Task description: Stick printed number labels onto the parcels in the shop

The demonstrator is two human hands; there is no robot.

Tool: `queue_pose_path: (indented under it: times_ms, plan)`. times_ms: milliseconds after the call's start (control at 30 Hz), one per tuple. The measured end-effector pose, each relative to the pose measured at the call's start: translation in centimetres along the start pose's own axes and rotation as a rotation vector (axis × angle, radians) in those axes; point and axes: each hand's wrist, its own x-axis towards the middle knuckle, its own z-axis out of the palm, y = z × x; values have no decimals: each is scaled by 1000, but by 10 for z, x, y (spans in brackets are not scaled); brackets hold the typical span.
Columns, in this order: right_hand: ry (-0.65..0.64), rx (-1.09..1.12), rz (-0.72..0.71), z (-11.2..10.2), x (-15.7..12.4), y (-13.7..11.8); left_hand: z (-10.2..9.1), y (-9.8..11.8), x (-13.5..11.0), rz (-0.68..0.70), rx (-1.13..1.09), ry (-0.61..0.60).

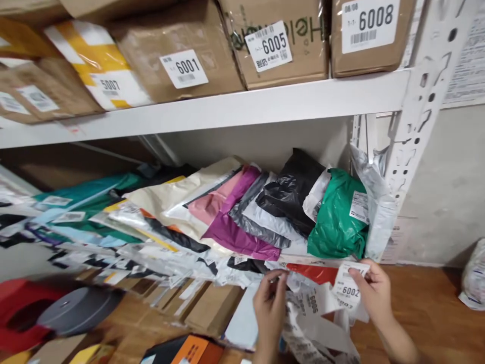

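Observation:
My right hand (377, 293) pinches a white label strip (346, 288) between thumb and fingers; the number 6002 is readable on it. A long curling run of printed labels (312, 323) hangs between my hands, one of them marked 6006. To the left of it, my left hand (270, 303) has thumb and forefinger pressed together; anything between them is too small to make out. Just above both hands, on the lower shelf, are a green plastic mailer (337, 217) with a white label, a black mailer (293, 192) and a purple one (242, 232).
Labelled cardboard boxes (286, 60) line the upper shelf (265, 108). A white perforated post (413, 136) stands at the right. More mailers lean leftward. Below are brown boxes (214, 308), an orange box (195, 351), and a red and grey stool-like object (76, 308) on the wooden floor.

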Motion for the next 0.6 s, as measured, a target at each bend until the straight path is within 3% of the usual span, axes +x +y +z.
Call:
queue_pose_path:
  times_ms: [67,167,267,367,433,533,600]
  plan:
    - [-98,-20,-106,12,4,1,-23,-20,25,-72,42,187]
    - [-434,20,-210,52,6,9,-54,-48,67,-114,82,455]
    - [-694,78,-154,107,4,30,-77,-69,109,-177,118,565]
    - [-799,96,0,152,4,57,-82,-84,138,-151,203,378]
    - [-793,109,80,170,8,73,-77,-91,148,-10,276,238]
    - [-684,150,152,185,22,94,-68,-95,155,256,364,83]
    - [-572,141,178,196,31,106,-67,-95,159,340,368,-12]
